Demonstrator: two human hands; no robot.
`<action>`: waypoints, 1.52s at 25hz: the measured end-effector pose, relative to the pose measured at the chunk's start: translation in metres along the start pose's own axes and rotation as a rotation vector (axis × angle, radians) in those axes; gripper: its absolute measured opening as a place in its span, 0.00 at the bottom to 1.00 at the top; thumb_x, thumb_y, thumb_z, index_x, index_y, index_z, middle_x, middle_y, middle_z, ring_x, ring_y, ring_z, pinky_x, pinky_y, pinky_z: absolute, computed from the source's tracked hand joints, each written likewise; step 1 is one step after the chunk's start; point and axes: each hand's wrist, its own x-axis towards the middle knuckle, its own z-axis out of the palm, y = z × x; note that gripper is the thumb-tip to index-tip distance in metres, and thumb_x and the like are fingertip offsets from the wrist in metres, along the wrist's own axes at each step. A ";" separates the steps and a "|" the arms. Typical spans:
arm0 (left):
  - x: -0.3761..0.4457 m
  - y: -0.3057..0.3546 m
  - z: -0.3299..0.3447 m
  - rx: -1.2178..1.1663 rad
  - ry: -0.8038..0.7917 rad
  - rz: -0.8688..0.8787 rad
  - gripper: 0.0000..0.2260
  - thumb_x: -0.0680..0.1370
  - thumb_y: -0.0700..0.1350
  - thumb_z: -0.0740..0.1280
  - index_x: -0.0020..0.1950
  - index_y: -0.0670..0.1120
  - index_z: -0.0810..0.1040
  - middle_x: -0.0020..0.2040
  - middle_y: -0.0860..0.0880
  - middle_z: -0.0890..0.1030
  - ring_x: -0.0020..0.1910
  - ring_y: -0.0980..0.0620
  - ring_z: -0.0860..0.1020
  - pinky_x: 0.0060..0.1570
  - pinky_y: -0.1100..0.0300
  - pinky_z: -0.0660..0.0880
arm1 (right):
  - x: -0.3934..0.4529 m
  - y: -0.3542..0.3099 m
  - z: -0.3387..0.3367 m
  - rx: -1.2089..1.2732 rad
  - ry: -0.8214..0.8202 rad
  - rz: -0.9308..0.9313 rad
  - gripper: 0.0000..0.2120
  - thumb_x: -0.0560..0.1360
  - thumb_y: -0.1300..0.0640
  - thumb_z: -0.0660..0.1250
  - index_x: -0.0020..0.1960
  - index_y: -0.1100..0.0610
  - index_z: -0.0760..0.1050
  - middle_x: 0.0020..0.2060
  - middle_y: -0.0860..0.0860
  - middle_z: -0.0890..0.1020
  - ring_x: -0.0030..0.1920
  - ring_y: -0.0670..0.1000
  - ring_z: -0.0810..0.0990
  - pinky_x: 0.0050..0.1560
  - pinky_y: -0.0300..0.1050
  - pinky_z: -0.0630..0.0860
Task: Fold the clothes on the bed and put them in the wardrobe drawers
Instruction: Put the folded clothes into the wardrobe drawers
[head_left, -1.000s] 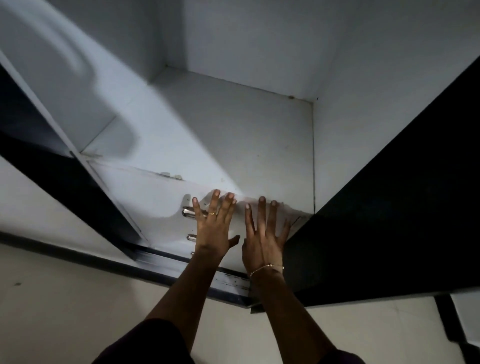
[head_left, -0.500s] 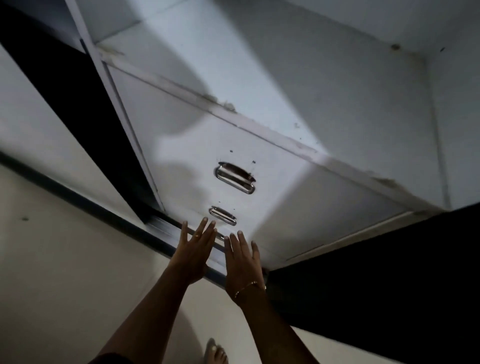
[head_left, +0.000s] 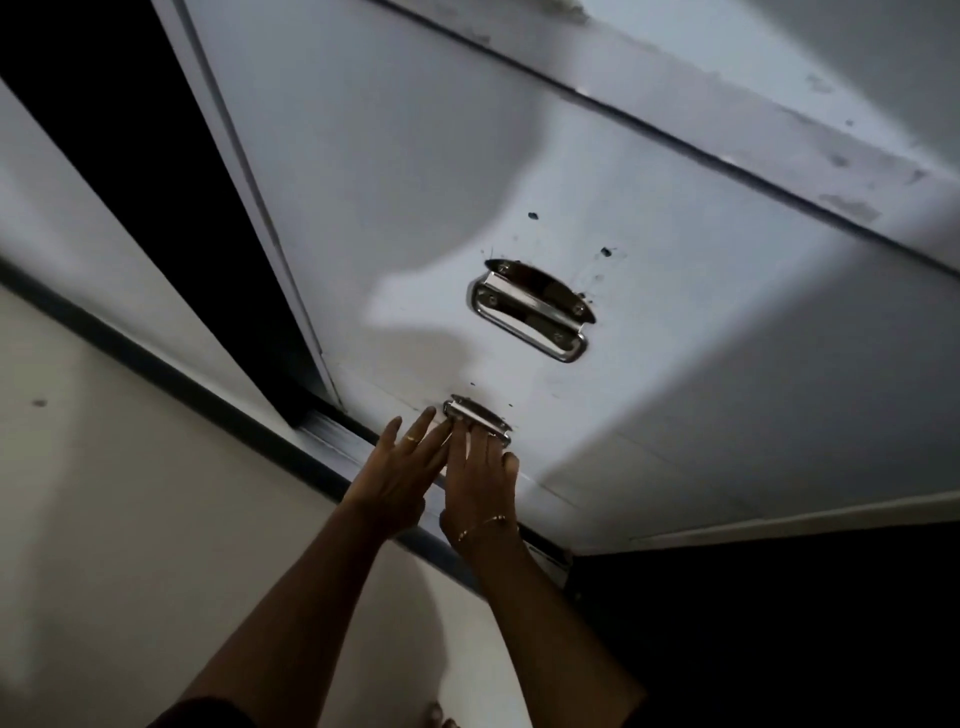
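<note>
**Both hands at the lower drawer handle of the wardrobe**

The wardrobe's drawer bank fills most of the view, seen from above at a steep tilt. The upper drawer front (head_left: 415, 171) is a flat white panel, shut flush, with scuffs and a few dark specks near its centre. Its upper handle (head_left: 531, 309) is a polished metal drop pull on a recessed plate, hanging flat against the panel. A worn white shelf edge (head_left: 779, 140) runs diagonally above the drawer, paint chipped in patches.

Below a thin seam lies the lower drawer front (head_left: 649, 467), also white and shut. Its lower handle (head_left: 478, 422) is a smaller chrome pull of the same type.

The right hand (head_left: 480, 480) has its fingers laid over the bottom of the lower handle; whether they curl under the bail cannot be told. A thin bracelet (head_left: 480, 525) sits at that wrist. The left hand (head_left: 397, 475) is spread flat, fingers straight, fingertips touching the lower drawer front just beside the handle; a ring (head_left: 412, 439) shows on one finger.

A dark track (head_left: 260, 431) borders the wardrobe base, beside the pale floor (head_left: 104, 519). No clothes are in view.
</note>
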 end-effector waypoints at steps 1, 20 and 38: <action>0.001 0.001 -0.003 -0.037 0.056 -0.007 0.43 0.70 0.55 0.70 0.76 0.42 0.51 0.76 0.41 0.53 0.74 0.39 0.57 0.69 0.42 0.59 | 0.005 -0.007 0.001 0.027 -0.007 0.047 0.39 0.48 0.49 0.79 0.57 0.58 0.77 0.47 0.53 0.81 0.46 0.53 0.80 0.45 0.47 0.77; -0.070 0.020 0.002 -0.159 0.175 -0.116 0.45 0.70 0.64 0.67 0.78 0.48 0.49 0.75 0.39 0.36 0.74 0.40 0.35 0.73 0.39 0.44 | -0.053 -0.042 -0.039 0.077 -0.235 0.055 0.41 0.77 0.57 0.61 0.74 0.65 0.34 0.68 0.58 0.69 0.66 0.53 0.72 0.74 0.56 0.44; -0.263 0.058 0.090 -0.192 0.147 -0.197 0.47 0.54 0.64 0.73 0.68 0.42 0.70 0.73 0.38 0.59 0.73 0.40 0.56 0.68 0.38 0.51 | -0.246 -0.128 -0.018 0.124 -0.248 -0.121 0.55 0.42 0.46 0.83 0.63 0.63 0.64 0.53 0.60 0.82 0.55 0.57 0.81 0.71 0.60 0.49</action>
